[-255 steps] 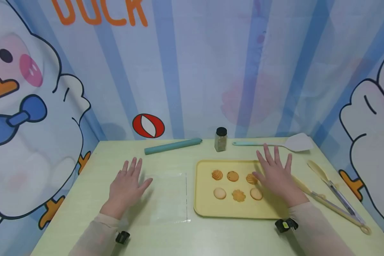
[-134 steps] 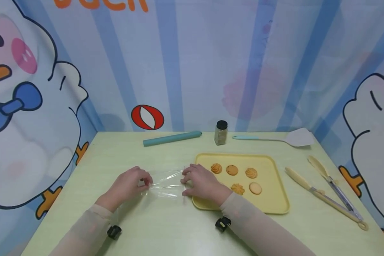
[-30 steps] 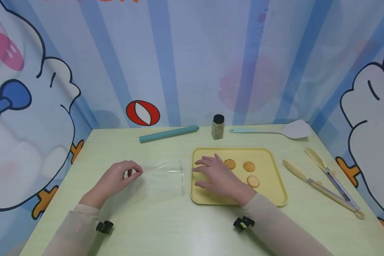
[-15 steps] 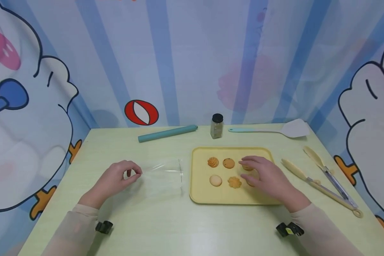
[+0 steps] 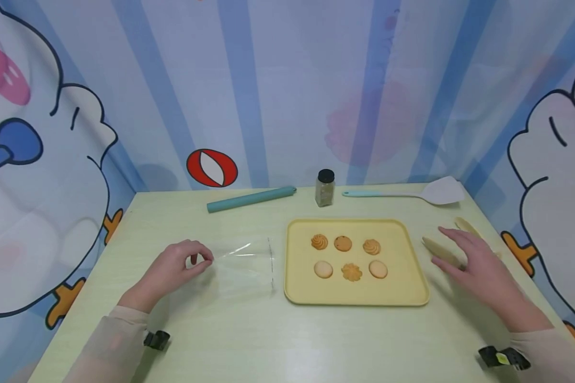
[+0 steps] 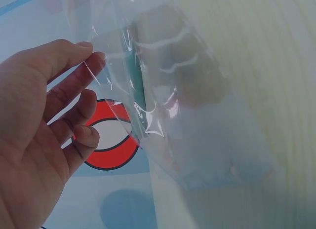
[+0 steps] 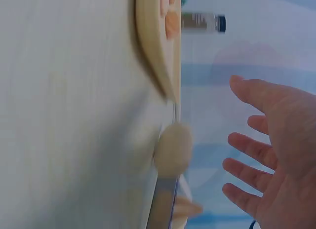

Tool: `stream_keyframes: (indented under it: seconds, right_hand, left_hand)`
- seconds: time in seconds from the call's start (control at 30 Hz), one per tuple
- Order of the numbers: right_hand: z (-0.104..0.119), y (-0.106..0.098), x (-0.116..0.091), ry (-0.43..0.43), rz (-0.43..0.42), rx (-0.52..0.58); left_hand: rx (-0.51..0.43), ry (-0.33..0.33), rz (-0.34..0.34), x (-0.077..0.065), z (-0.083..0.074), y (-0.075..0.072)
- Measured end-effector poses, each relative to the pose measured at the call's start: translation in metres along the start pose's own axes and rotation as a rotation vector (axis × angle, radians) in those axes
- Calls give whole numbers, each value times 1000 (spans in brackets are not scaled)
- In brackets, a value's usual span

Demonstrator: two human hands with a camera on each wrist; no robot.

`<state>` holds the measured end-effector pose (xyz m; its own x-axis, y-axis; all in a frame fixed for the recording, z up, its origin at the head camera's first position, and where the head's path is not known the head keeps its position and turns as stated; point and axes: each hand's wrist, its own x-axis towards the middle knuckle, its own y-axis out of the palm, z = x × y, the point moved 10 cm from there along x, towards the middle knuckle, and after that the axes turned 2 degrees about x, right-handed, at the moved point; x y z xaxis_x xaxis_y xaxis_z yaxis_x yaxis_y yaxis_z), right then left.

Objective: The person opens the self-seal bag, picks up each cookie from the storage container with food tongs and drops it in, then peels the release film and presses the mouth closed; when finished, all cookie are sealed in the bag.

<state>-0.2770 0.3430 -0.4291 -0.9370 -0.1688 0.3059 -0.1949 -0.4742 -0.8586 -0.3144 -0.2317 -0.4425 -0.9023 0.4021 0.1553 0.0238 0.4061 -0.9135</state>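
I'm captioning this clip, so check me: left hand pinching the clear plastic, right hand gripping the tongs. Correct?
Not quite: the right hand isn't gripping the tongs. The right wrist view shows it apart from them, holding nothing. The left hand does pinch the clear plastic.

Six cookies (image 5: 343, 243) are counted on one tray (image 5: 397, 290), in two rows of three: two swirled, two plain, one speckled, one flower-shaped. One bag (image 5: 246, 271) and one pair of tongs (image 5: 440, 251), with two tips, are seen. One roller (image 5: 251, 199), one jar (image 5: 324, 194) and one spatula (image 5: 443, 191) are borne by one bench (image 5: 287, 340). Two wrist cameras (image 5: 157, 340) are worn. One red oval (image 5: 212, 167) is printed on one backdrop (image 5: 292, 80).
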Motion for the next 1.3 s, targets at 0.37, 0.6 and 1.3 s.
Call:
stream_keyframes:
  seconds: [0.37, 0.6, 1.3]
  right_hand:
    - [-77, -23, -30, 167, 1, -79]
    - [-104, -16, -39, 292, 112, -117]
    - [-131, 1, -42, 336, 259, -204]
  left_hand:
    - [12, 10, -13, 1, -2, -1]
    - [14, 23, -19, 1, -5, -2]
    - [25, 6, -26, 1, -5, -3]
